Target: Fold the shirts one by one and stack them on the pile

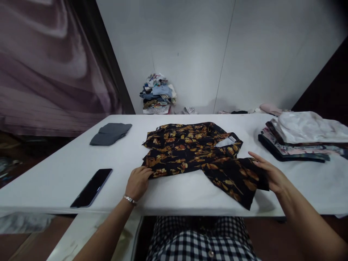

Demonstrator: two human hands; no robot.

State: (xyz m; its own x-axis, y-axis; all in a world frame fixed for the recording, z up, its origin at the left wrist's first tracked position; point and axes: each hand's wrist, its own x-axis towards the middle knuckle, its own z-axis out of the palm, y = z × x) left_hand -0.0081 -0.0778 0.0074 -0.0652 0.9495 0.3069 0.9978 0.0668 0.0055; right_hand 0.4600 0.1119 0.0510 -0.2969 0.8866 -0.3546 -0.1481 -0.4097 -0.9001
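A black shirt with an orange flower print (190, 150) lies partly folded on the white table (67, 163). My left hand (138, 182) is curled at the shirt's near left corner and pinches its edge. My right hand (269, 173) holds the shirt's sleeve (239, 179), which spreads toward the table's front edge; the fingers are stretched over the cloth with the thumb under it.
A black phone (91, 187) lies at the front left. A folded grey cloth (110, 133) rests at the back left. A stack of folded clothes (301, 136) sits at the right. A pile of clothes (157, 94) stands against the far wall.
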